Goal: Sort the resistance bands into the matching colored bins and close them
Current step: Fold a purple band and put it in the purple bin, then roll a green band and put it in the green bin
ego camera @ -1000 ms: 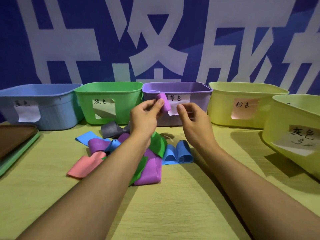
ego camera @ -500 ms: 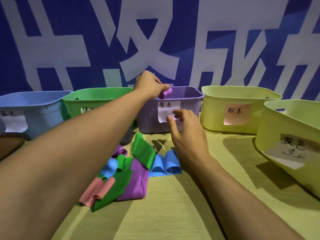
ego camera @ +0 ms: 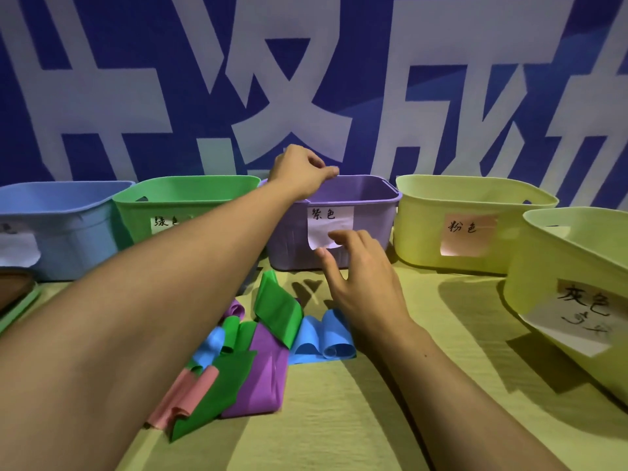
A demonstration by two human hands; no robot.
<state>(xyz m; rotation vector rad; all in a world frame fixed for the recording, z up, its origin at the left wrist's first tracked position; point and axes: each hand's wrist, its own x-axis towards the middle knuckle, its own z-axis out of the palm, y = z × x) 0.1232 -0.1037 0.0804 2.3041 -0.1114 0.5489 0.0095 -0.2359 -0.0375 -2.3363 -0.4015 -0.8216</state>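
- Two hands are up in our view. The left hand [ego camera: 300,173] hangs over the near rim of the purple bin [ego camera: 367,212], fingers curled down with the tips pinched together; we see nothing between them.
- Half a second ago that hand pinched a rolled purple band at the same rim; now the roll is out of sight, and we cannot tell whether it lies inside the bin.
- The right hand [ego camera: 362,283] hovers low in front of the purple bin, fingers relaxed and spread, holding nothing, its fingertips near the white label [ego camera: 328,226]. It sits much where it did before.
- Below the hands, the loose bands [ego camera: 258,351] lie in a heap on the yellow-green table [ego camera: 339,419]: green, purple, blue and pink strips overlapping, just beside the right wrist.
- Five bins stand open in a row at the table's back: blue bin [ego camera: 64,226], green bin [ego camera: 163,205], purple, then a yellow bin [ego camera: 475,229] with a pink label, and a second yellow bin [ego camera: 577,283] nearest on the right.
- Behind them we see a blue wall [ego camera: 102,79] with large white characters.
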